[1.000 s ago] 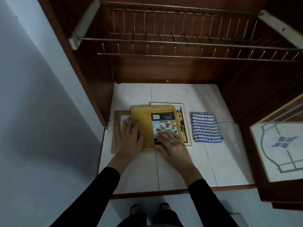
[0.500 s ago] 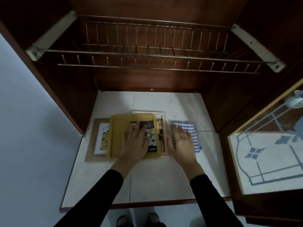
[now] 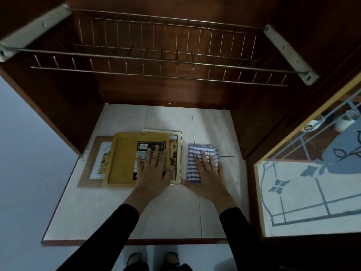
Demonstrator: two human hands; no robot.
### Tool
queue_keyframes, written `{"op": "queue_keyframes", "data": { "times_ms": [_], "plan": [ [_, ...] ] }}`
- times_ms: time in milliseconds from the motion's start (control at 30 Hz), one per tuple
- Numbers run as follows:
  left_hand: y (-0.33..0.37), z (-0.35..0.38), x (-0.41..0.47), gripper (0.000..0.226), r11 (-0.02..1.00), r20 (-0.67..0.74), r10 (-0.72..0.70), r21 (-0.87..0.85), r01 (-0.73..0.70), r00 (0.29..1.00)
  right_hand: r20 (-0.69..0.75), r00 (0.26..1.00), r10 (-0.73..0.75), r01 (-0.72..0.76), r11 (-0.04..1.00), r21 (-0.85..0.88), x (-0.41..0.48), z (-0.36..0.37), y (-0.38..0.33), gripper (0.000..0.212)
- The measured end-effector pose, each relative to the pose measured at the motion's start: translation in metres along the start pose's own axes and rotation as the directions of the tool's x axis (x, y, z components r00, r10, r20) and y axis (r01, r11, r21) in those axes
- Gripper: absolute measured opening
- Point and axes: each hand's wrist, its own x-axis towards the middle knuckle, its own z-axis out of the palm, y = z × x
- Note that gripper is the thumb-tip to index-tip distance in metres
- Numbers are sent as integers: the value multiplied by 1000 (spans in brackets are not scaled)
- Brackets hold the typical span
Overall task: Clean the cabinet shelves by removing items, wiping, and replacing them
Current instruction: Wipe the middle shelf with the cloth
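Note:
A stack of flat items lies on the white tiled shelf: a brown framed picture at the bottom left, a yellow tray-like frame over it, a white-edged picture frame and a dark booklet on top. My left hand rests flat on the booklet with straight fingers. To the right lies a blue-and-white checked cloth. My right hand lies on the cloth, fingers spread flat over it.
A wire dish rack spans the cabinet above the shelf. Dark wooden walls close in left, right and behind. An open glass cabinet door with a patterned pane stands at the right. My feet show below the shelf's front edge.
My right hand left the booklet and moved right onto the checked cloth. My left hand slid right from the yellow frame onto the booklet. The view tilted and shifted.

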Motion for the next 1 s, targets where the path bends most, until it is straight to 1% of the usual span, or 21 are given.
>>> {"op": "queue_keyframes", "data": {
  "times_ms": [67,133,200,333,367,467,567,633,767,933,1000],
  "plan": [
    [1,1,0,87,1000,-11,-1,-3,1,1000,10,1000,-1,1,1000,4,1,2,1,109],
    [1,2,0,86,1000,-19,-1,10,1,1000,33,999,-1,1,1000,12,2,1,2,104],
    [1,2,0,85,1000,-16,-12,28,13,1000,37,999,-6,5,999,42,2,-1,3,91],
    [4,1,-1,87,999,-26,-39,36,40,999,-4,999,-32,32,996,88,0,-2,6,66],
    [6,1,-2,87,998,-30,-47,28,47,998,-17,999,-28,29,993,113,-1,-2,6,64],
    [11,2,-10,86,997,-62,-71,-13,70,996,-29,1000,-2,7,988,157,-4,-3,2,64],
    [18,5,-20,82,997,-105,-72,-47,67,992,-3,1000,0,0,988,154,-10,-4,1,66],
    [21,5,-27,81,997,-125,-65,-38,61,990,-1,1000,-6,6,987,160,-16,-5,1,67],
    [23,9,-42,82,998,-91,-58,-13,57,994,-1,1000,9,-9,984,179,-34,-4,-1,67],
    [27,14,-75,83,999,-59,-18,29,19,998,11,1000,18,-19,982,188,-67,0,-7,64],
    [28,15,-90,77,1000,-33,-10,25,11,999,5,1000,9,-10,982,186,-84,2,-9,65]
  ]
}}
